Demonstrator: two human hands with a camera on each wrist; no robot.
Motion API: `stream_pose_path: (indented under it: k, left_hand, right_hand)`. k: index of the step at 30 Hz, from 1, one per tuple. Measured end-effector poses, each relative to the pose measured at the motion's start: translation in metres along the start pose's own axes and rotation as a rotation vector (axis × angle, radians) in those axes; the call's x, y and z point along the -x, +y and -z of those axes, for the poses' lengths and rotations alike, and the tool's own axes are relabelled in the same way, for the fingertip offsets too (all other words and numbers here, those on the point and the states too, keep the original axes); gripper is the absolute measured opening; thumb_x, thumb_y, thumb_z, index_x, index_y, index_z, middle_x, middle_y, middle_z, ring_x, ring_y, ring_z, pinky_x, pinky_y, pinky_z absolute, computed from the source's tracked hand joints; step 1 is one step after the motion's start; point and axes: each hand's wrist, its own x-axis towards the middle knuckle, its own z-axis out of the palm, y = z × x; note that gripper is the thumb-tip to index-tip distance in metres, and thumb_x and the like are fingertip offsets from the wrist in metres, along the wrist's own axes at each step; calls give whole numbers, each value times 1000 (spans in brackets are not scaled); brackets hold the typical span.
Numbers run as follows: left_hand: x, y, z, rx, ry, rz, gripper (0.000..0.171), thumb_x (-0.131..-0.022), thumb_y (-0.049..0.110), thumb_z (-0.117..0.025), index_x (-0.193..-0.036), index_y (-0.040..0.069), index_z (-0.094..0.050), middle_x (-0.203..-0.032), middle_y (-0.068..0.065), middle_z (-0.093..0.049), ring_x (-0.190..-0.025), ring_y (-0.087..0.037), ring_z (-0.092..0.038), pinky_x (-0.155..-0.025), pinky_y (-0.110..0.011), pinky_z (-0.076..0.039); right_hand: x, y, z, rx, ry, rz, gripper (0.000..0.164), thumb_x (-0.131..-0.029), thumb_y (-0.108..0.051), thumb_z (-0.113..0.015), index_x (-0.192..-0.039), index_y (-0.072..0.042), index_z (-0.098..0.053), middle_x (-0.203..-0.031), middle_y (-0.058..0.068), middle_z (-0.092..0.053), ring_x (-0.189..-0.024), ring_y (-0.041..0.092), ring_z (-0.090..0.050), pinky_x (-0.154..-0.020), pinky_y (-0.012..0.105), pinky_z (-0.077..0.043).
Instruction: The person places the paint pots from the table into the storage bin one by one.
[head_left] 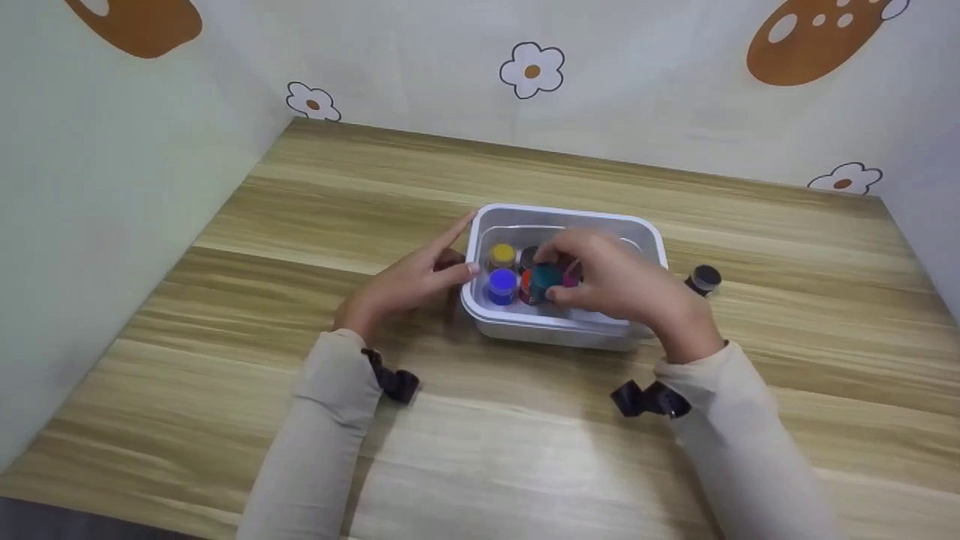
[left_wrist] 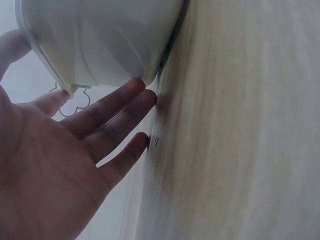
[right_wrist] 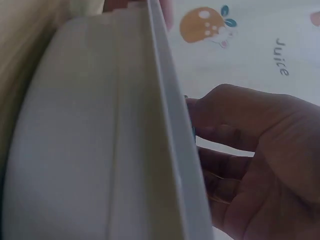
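My right hand (head_left: 611, 277) reaches over the near wall of a white plastic box (head_left: 551, 328) and pinches a small teal paint jar (head_left: 545, 282) between thumb and fingers. Beside it in the box are a blue jar (head_left: 502, 286), a yellow jar (head_left: 501, 256), a dark jar (head_left: 528, 259) and a partly covered red jar (head_left: 526, 286). Something pink (head_left: 571, 274) shows under the right fingers. At the box's left end my left hand (head_left: 409, 283) touches the rim with thumb and index finger. In the left wrist view its other fingers (left_wrist: 117, 107) stretch straight towards the box's base.
A black-capped jar (head_left: 705, 279) stands on the wooden table (head_left: 480, 427), just right of the box. Behind the table rises a pale wall covering (head_left: 420, 82) with flower and orange prints. A black wrist camera (head_left: 651, 399) sits on each sleeve.
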Motion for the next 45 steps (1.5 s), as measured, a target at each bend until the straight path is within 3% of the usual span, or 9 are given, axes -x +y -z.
stream_pose_path:
  k: [6, 16, 23, 28, 45]
  left_hand:
    - [0, 2, -1, -4, -2, 22, 79, -98, 46, -56, -158, 42, -6, -150, -15, -44, -132, -27, -50, -107, -49, -43]
    - [3, 0, 1, 2, -10, 41, 78, -97, 49, -56, -157, 45, -6, -151, -11, -42, -132, -25, -49, -108, -49, -42]
    - [2, 0, 0, 25, -2, 29, 77, -98, 45, -57, -158, 44, -7, -144, -13, -50, -127, -23, -53, -106, -47, -44]
    - [3, 1, -1, 9, 7, 39, 77, -98, 48, -56, -157, 45, -7, -150, -11, -44, -131, -24, -51, -108, -48, -42]
    - [3, 1, -1, 13, 8, 56, 76, -97, 49, -56, -156, 48, -8, -153, -9, -41, -133, -24, -49, -109, -49, -41]
  right_hand:
    - [-20, -8, -15, 31, -55, 96, 35, -80, -2, -76, -114, 3, -68, -105, 14, -67, -92, 26, -62, -83, 41, -56]
    - [-38, -11, -29, 40, -186, 46, 32, -85, -5, -75, -117, -4, -69, -108, 9, -69, -93, 21, -64, -87, 37, -56]
    - [-44, -9, -37, 105, -178, 79, 27, -85, -7, -76, -111, -6, -71, -102, 6, -67, -88, 19, -61, -83, 36, -54]
    - [-46, -6, -40, 149, -182, 82, 28, -86, -10, -77, -113, -6, -71, -107, 7, -64, -93, 20, -59, -88, 36, -52]
    - [-47, -6, -39, 128, -235, 19, 30, -86, -9, -76, -115, -9, -69, -105, 6, -61, -93, 21, -56, -88, 37, -51]
